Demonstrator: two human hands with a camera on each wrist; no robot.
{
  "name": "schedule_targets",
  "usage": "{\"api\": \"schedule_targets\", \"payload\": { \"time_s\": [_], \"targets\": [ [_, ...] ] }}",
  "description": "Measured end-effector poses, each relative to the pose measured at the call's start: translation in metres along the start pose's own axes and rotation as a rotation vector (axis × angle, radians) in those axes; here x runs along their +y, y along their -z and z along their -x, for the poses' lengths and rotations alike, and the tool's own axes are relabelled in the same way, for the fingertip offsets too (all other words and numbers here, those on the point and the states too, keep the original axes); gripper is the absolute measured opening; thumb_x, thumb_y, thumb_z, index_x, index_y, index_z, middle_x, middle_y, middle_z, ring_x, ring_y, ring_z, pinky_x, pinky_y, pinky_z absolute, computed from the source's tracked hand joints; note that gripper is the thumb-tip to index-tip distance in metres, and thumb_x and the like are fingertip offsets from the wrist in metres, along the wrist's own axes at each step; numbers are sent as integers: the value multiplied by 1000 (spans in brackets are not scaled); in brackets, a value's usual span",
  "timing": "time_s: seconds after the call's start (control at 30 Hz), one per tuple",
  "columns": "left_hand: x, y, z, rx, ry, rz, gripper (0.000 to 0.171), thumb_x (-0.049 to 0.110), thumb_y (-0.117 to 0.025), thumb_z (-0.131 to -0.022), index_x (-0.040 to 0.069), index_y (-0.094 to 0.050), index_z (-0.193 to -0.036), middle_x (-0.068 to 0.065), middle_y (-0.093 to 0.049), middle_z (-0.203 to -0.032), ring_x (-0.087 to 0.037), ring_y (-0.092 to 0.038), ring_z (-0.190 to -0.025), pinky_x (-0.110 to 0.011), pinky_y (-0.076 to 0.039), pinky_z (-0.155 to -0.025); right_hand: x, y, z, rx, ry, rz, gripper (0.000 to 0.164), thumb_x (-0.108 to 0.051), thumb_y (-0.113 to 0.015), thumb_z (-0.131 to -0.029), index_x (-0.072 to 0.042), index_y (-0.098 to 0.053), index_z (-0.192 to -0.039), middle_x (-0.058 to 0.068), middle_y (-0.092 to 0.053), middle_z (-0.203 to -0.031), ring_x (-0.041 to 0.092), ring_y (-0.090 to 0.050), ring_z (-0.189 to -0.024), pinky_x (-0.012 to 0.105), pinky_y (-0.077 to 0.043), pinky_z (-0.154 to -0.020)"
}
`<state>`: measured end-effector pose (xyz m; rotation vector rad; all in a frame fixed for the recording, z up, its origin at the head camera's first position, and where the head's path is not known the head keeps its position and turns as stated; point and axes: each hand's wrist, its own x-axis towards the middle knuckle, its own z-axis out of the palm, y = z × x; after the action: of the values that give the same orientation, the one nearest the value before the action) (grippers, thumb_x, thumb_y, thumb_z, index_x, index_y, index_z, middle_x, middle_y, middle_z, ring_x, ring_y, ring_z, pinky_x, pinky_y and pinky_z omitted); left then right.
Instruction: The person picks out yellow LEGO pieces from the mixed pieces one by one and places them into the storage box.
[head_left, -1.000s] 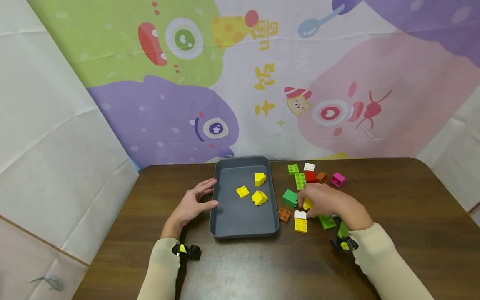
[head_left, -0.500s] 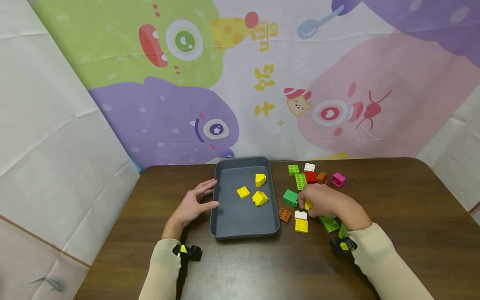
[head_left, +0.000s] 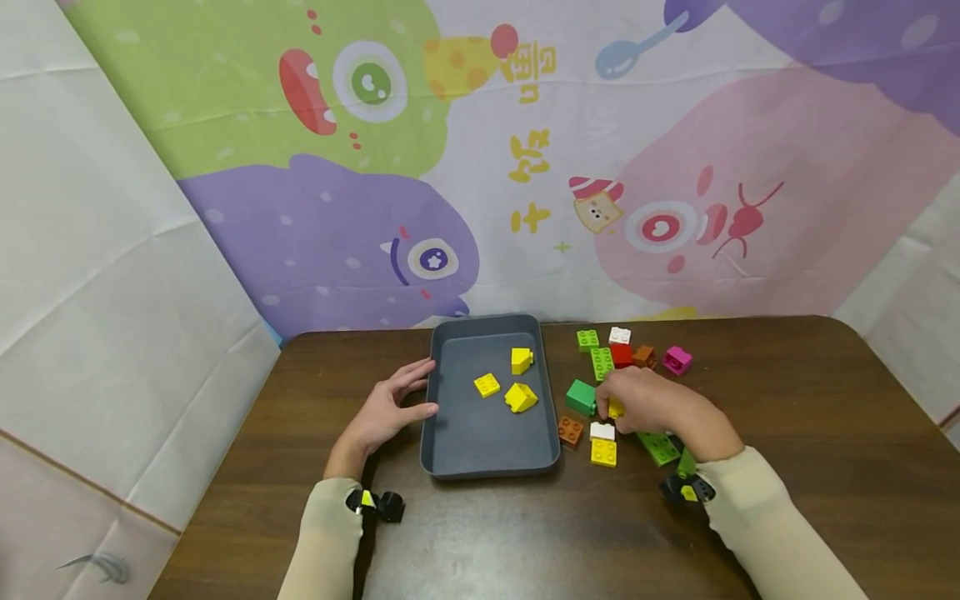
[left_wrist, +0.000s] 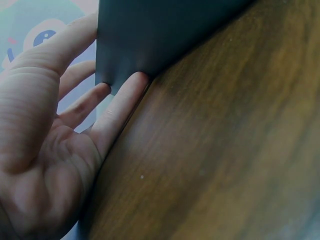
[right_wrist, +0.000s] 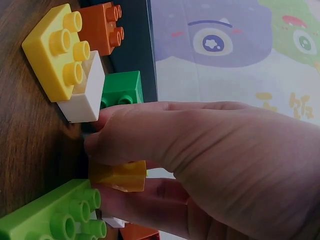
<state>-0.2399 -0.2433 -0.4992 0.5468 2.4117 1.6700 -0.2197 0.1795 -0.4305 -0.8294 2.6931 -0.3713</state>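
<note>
A dark grey tray [head_left: 480, 450] lies on the table with several yellow toy building bricks [head_left: 521, 398] in it. My left hand [head_left: 386, 410] is at the tray's left side, its fingers fairly straight, their tips against the outer wall in the left wrist view and the thumb at the rim. To the right of the tray, my right hand [head_left: 652, 404] reaches down among loose bricks, fingers curled round a yellow brick [right_wrist: 127, 179]. Part of that brick is hidden behind the thumb and fingers. Beside the fingertips stand a green brick [head_left: 581, 397] and a white brick [head_left: 602, 431].
Around the right hand lie an orange-brown brick [head_left: 570, 431], a yellow four-stud brick [head_left: 603, 452] and a light green brick [head_left: 657, 448]. Further back are a red brick [head_left: 622, 356] and a magenta brick [head_left: 677, 360]. A printed cloth [head_left: 525, 275] hangs behind the table.
Both hands stay in nearly the same place, and the bricks and tray show no clear movement. The whole head view shifts very slightly.
</note>
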Motion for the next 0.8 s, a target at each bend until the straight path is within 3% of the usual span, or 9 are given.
{"api": "schedule_targets", "payload": {
  "time_s": [0.43, 0.8],
  "targets": [
    [0, -1, 1, 0, -3, 5, 76, 19, -79, -86, 13, -43, -153, -3, -34, -163, -37, -43, -140, -61, -35, -116, -4, 10, 8, 63, 7, 27, 17, -5, -81, -79, -18, -75, -89, 2, -70, -103, 22, -58, -85, 42, -58, -80],
    [1, 0, 1, -5, -12, 0, 75, 18, -78, -87, 12, -43, -153, -4, -34, -163, -38, -43, -140, -61, -34, -116, -3, 21, 16, 139, 26, 49, 16, -6, -80, -80, -13, -74, -93, 4, -68, -101, 20, -56, -78, 38, -57, -72]
  ]
}}
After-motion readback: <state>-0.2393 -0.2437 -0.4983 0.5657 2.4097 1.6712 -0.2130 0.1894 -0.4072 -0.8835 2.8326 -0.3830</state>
